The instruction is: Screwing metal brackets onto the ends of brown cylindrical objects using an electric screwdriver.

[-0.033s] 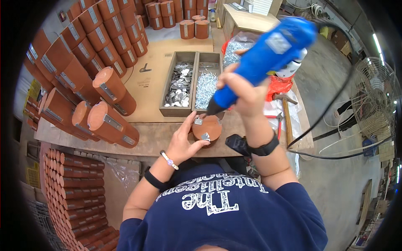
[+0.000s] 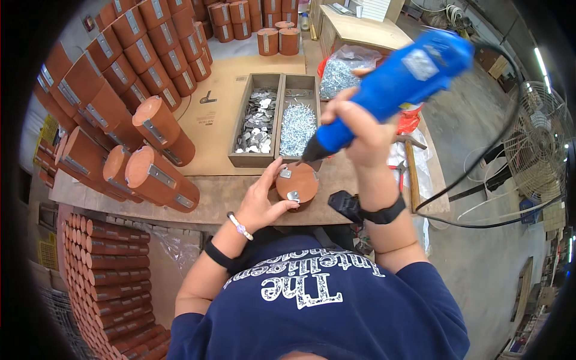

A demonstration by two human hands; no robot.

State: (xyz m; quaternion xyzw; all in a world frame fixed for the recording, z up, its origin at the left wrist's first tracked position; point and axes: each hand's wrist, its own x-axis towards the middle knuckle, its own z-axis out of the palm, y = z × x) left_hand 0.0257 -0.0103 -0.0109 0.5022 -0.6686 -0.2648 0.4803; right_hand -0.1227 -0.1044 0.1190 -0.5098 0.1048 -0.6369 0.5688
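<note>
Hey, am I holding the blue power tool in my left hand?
No, the blue power tool is in your right hand, while your left hand holds the round reddish piece.

Far right: shows wire-guarded fan (image 2: 536, 129) | Near right: shows wooden-handled hammer (image 2: 413, 180) beside red-handled pliers (image 2: 401, 171) | Back: shows pale wooden cabinet (image 2: 363, 29) | Left: shows yellow crate (image 2: 47, 252)

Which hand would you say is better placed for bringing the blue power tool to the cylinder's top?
Probably the right hand: it holds the blue power tool, tip near the cylinder, while the left hand steadies its side.
</note>
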